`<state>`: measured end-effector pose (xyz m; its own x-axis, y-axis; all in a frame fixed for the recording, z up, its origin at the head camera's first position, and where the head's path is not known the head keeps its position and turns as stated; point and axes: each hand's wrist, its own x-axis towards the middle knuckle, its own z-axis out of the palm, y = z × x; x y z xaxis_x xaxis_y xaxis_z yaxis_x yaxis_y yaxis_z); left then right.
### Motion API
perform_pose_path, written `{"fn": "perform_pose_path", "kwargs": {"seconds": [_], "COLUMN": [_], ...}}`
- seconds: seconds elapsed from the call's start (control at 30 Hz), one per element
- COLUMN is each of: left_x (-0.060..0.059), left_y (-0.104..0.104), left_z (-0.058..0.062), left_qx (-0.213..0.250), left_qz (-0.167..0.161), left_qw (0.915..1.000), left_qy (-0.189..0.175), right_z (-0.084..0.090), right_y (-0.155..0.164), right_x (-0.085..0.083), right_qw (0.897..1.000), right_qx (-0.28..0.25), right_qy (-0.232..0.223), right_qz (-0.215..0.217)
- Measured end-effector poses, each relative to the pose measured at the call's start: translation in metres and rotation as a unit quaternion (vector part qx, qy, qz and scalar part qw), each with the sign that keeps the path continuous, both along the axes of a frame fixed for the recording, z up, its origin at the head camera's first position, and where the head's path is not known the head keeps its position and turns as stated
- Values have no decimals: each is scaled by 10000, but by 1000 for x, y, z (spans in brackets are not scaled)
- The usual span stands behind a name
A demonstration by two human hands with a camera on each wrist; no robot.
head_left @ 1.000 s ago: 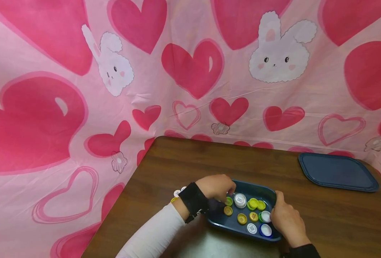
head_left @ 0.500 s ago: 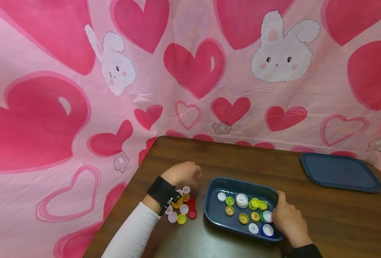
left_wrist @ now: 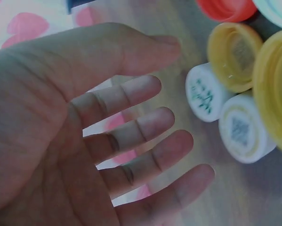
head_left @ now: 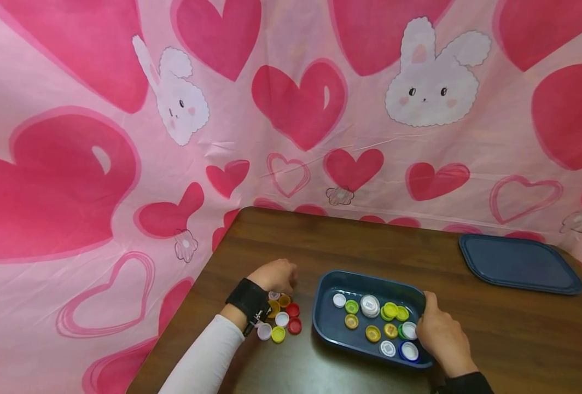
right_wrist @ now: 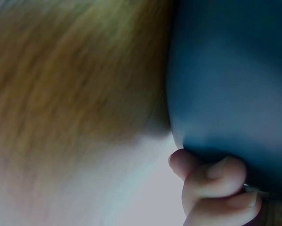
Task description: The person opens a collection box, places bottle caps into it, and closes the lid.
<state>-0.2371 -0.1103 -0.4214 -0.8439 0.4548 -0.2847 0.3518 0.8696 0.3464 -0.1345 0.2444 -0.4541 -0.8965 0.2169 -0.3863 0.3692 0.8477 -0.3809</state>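
Note:
My left hand [head_left: 275,275] is above the far side of a loose cluster of plastic bottle caps on the table, left of a dark blue rectangular tub. In the left wrist view its fingers [left_wrist: 150,160] are spread and relaxed with nothing in them; two white caps [left_wrist: 246,127] and a yellow-orange cap [left_wrist: 234,56] lie just beyond the fingertips. My right hand [head_left: 443,334] grips the right end of the tub [head_left: 329,320]. Curled fingertips [right_wrist: 216,181] press against the tub's wall in the right wrist view. Inside the tub are several white, green, yellow and blue caps.
Red caps [head_left: 294,326], a yellow cap [head_left: 278,334] and pale caps [head_left: 264,331] lie on the brown wooden table [head_left: 350,235]. A flat dark blue lid [head_left: 519,261] rests at the back right. Pink heart-patterned cloth [head_left: 301,175] hangs behind and along the left.
My left hand has left the tub and moved left to the caps on the table, dipping toward their far side. A white cap shows at the tub's left. My right hand keeps its grip.

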Motion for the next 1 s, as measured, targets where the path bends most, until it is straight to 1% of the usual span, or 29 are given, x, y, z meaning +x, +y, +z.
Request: {"fn": "perform_pose_path", "kwargs": {"seconds": [0.27,0.5,0.6,0.7,0.77,0.9,1.0], "left_x": [-2,-3,-4,-4,-2,7,16], "left_y": [5,7,9,13,18,34,49], "left_z": [-14,-17,-15,-8,0,20,34], "left_qx": [-31,-139,-168,-171,-163,-207,-356], "left_qz": [51,4,-181,-485,-679,-974,-1212], "left_qw": [10000,9998,9993,9967,9937,9874,9827], "left_qy": [-25,115,282,621,880,1233,1352], "right_z": [-1,-1,0,0,0,2,2], "right_y": [-2,-3,-3,-2,-1,0,0], "right_x": [2,1,1,1,1,2,2], "right_qw": [10000,10000,10000,10000,10000,10000,10000], "right_qx": [1,17,22,29,26,0,-19], "right_qy": [39,36,35,49,54,61,40], "right_qz": [14,-16,-8,9,19,38,41]}}
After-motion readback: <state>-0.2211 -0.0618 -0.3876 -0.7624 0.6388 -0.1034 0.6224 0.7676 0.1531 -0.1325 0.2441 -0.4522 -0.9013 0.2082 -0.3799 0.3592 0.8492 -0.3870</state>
